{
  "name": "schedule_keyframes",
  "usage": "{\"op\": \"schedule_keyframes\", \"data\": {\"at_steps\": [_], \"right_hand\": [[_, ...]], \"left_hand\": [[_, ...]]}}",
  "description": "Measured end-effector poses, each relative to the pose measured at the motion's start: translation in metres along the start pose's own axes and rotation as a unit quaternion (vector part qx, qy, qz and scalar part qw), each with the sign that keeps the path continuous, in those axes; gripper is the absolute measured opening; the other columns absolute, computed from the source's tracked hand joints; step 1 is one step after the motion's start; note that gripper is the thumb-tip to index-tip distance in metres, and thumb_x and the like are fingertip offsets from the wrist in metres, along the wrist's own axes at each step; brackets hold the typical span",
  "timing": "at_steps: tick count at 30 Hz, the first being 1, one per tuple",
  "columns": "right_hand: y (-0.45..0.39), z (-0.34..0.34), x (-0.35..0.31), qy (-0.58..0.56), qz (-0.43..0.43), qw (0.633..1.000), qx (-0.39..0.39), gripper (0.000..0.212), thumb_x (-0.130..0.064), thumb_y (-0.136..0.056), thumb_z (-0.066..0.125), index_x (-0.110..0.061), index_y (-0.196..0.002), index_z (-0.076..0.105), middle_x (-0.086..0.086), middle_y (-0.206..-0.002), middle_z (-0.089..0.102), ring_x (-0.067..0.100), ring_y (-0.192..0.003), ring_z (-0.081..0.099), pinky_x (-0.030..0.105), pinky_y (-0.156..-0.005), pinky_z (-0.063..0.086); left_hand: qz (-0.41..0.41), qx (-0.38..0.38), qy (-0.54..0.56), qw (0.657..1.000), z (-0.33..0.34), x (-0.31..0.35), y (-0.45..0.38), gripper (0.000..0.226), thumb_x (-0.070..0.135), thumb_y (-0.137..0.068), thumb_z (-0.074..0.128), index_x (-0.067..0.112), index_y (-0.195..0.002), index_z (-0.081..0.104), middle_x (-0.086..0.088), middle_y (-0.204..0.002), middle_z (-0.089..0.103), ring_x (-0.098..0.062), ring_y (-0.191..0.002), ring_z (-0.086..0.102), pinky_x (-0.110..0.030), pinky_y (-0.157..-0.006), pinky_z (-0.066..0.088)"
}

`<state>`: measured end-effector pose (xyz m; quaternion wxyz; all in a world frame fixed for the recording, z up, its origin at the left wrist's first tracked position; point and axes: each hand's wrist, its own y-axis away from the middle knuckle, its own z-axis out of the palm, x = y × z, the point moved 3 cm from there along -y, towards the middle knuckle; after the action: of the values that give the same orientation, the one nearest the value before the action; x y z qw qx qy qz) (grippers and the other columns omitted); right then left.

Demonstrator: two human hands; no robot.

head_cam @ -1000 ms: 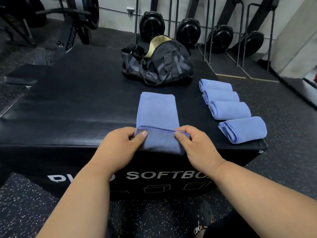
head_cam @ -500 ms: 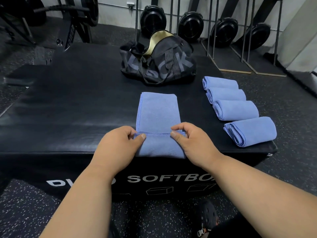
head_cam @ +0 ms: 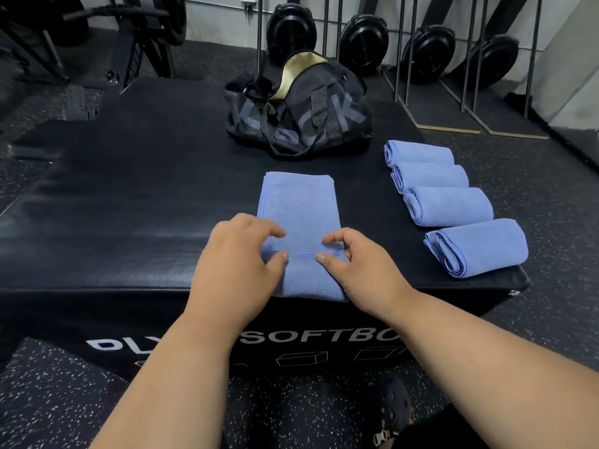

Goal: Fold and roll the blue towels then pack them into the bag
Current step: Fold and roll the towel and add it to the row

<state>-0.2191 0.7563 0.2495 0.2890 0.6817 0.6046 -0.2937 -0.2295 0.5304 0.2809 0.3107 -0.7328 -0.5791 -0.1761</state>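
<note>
A folded blue towel [head_cam: 299, 209] lies lengthwise on the black soft box [head_cam: 136, 196], its near end turned over into the start of a roll. My left hand [head_cam: 238, 264] and my right hand [head_cam: 359, 267] both grip that rolled near end, thumbs on the stitched hem, fingers curled over the top. Several rolled blue towels [head_cam: 449, 205] lie in a row at the right of the box. The black bag [head_cam: 301, 111], its top open with a gold lining showing, stands at the back of the box.
Weight plates on racks [head_cam: 421, 53] stand behind the box. Exercise machine parts [head_cam: 142, 50] stand at the back left. Speckled rubber floor [head_cam: 48, 400] surrounds the box. A shoe [head_cam: 392, 413] shows below, near the box front.
Both hands have pushed the towel's near end forward, turning it over further into a roll. The camera has shifted slightly.
</note>
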Motion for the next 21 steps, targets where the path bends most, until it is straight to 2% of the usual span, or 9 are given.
{"op": "schedule_keyframes", "data": {"at_steps": [4,7,8,10,12,14,16,19,21], "right_hand": [[0.001,0.001,-0.002,0.035,-0.014,0.999,0.014,0.026,-0.047,-0.098,0.069,-0.038,-0.121,0.061,-0.024,-0.081,0.048,-0.004,-0.074,0.05,0.012,-0.068,0.035],[0.002,0.001,-0.003,0.051,-0.018,0.998,0.021,0.028,-0.048,-0.099,0.067,-0.038,-0.123,0.058,-0.025,-0.09,0.051,0.0,-0.086,0.054,0.011,-0.071,0.036],[0.002,0.001,-0.003,0.057,-0.018,0.998,0.024,0.03,-0.049,-0.099,0.067,-0.037,-0.124,0.057,-0.024,-0.094,0.053,0.001,-0.09,0.055,0.013,-0.073,0.038],[0.002,0.003,-0.002,0.073,-0.023,0.997,0.032,0.031,-0.049,-0.099,0.067,-0.036,-0.125,0.056,-0.023,-0.087,0.051,0.001,-0.083,0.054,0.014,-0.069,0.036],[0.005,0.004,-0.002,0.086,-0.03,0.995,0.042,0.032,-0.049,-0.099,0.066,-0.035,-0.126,0.056,-0.023,-0.079,0.046,0.002,-0.078,0.052,0.015,-0.066,0.035],[0.008,0.004,-0.002,0.096,-0.036,0.994,0.047,0.033,-0.05,-0.1,0.065,-0.035,-0.128,0.055,-0.025,-0.084,0.048,0.006,-0.089,0.055,0.023,-0.071,0.038],[0.009,0.003,-0.003,0.101,-0.038,0.993,0.05,0.035,-0.051,-0.1,0.064,-0.035,-0.13,0.055,-0.024,-0.086,0.05,0.009,-0.092,0.055,0.027,-0.075,0.037],[0.009,0.003,-0.004,0.11,-0.039,0.992,0.056,0.036,-0.051,-0.1,0.063,-0.034,-0.13,0.055,-0.021,-0.085,0.051,0.009,-0.088,0.054,0.027,-0.073,0.037],[0.01,0.003,-0.003,0.115,-0.037,0.991,0.056,0.035,-0.052,-0.101,0.062,-0.035,-0.131,0.055,-0.019,-0.085,0.052,0.008,-0.086,0.054,0.024,-0.069,0.038]], "left_hand": [[-0.015,-0.035,0.005,0.999,0.019,-0.012,0.003,0.008,0.034,-0.097,0.07,0.038,-0.101,0.075,0.02,-0.109,0.062,-0.007,-0.109,0.051,-0.026,-0.088,0.045],[-0.027,-0.007,0.028,0.999,0.019,-0.022,0.004,0.01,0.027,-0.096,0.072,0.037,-0.097,0.075,0.021,-0.107,0.06,-0.01,-0.108,0.053,-0.029,-0.088,0.048],[-0.012,0.016,0.017,1.0,0.016,-0.021,0.004,0.012,0.024,-0.095,0.073,0.035,-0.098,0.076,0.021,-0.108,0.062,-0.011,-0.107,0.053,-0.029,-0.088,0.048],[0.042,0.044,-0.001,0.998,0.013,-0.011,0.007,0.014,0.023,-0.093,0.076,0.031,-0.105,0.079,0.016,-0.112,0.069,-0.014,-0.11,0.056,-0.029,-0.094,0.048],[0.102,0.023,-0.021,0.994,0.018,0.0,0.013,0.019,0.034,-0.094,0.075,0.031,-0.113,0.08,0.012,-0.123,0.072,-0.017,-0.121,0.058,-0.031,-0.106,0.044],[0.125,-0.042,-0.067,0.989,0.032,0.002,0.021,0.03,0.046,-0.1,0.063,0.038,-0.125,0.076,0.01,-0.14,0.066,-0.022,-0.137,0.052,-0.041,-0.116,0.038],[0.102,-0.1,-0.095,0.985,0.041,-0.007,0.026,0.037,0.048,-0.106,0.052,0.042,-0.141,0.064,0.01,-0.157,0.052,-0.025,-0.15,0.038,-0.05,-0.124,0.026],[0.072,-0.137,-0.107,0.982,0.038,-0.022,0.028,0.048,0.043,-0.111,0.032,0.042,-0.156,0.046,0.01,-0.169,0.033,-0.026,-0.158,0.022,-0.052,-0.128,0.013],[0.061,-0.148,-0.106,0.981,0.032,-0.026,0.026,0.066,0.04,-0.1,0.013,0.038,-0.159,0.042,0.007,-0.171,0.029,-0.027,-0.158,0.021,-0.05,-0.129,0.015]]}}
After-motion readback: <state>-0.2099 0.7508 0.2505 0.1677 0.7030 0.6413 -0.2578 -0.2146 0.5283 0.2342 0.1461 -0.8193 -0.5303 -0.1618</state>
